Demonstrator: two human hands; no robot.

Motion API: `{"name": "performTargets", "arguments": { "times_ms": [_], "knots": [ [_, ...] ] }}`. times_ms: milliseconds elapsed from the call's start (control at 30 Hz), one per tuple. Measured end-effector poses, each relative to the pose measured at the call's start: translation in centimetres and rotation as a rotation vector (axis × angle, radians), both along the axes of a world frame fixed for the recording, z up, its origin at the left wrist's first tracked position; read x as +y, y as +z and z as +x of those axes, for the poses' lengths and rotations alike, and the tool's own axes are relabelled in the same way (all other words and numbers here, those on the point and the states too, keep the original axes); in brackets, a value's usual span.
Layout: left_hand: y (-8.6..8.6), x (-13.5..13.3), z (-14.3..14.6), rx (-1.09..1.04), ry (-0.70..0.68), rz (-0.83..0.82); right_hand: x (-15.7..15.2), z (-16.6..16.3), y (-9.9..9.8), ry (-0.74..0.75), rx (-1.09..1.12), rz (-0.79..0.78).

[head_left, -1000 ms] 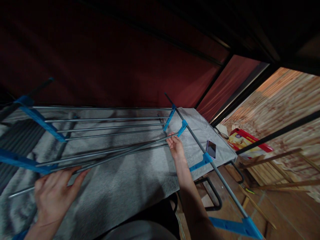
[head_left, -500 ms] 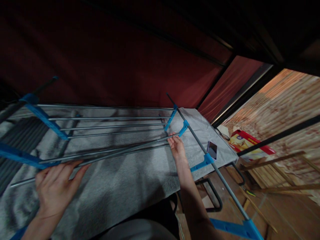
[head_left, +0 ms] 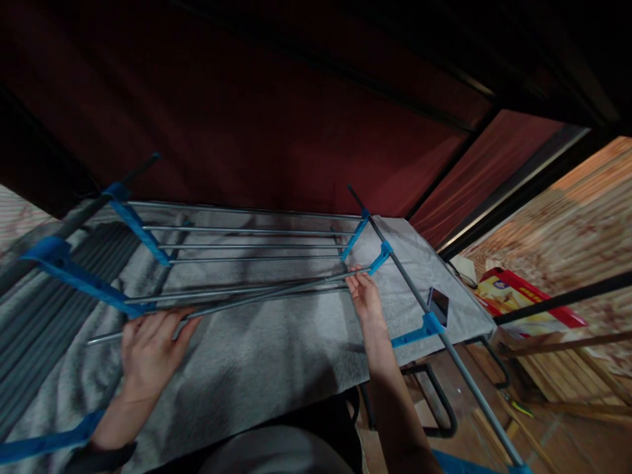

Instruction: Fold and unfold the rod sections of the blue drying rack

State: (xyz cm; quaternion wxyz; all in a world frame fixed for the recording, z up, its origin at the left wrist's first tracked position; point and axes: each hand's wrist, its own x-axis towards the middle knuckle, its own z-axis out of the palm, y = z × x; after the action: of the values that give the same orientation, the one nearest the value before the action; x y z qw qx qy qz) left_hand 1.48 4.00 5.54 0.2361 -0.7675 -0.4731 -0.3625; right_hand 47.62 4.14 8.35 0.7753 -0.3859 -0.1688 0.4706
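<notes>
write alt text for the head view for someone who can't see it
A person's left hand and right hand hold a slanting gray rod, the right hand close to a blue bracket. Other rods span more blue brackets above a gray cloth, with a pile of rods at left and a phone at right.

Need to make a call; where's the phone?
In the head view, the phone lies on gray cloth, right of the right hand, beside the pole.

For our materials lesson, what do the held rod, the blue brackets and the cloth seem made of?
Rod: probably metal, smooth grey, with a faint sheen. Brackets: likely plastic, evenly blue, with moulded-looking shapes. Cloth: apparently soft fabric, perhaps fleece; its surface looks fuzzy and creased.
</notes>
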Motion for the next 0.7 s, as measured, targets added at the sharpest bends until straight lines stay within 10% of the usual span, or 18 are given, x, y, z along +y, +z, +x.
{"name": "performTargets", "arguments": {
  "times_ms": [700],
  "knots": [
    [-4.6, -4.8, 1.3, 0.267, 0.032, -0.663, -6.9, -1.2, -11.7, 0.158, -0.143, -0.319]
  ]
}}
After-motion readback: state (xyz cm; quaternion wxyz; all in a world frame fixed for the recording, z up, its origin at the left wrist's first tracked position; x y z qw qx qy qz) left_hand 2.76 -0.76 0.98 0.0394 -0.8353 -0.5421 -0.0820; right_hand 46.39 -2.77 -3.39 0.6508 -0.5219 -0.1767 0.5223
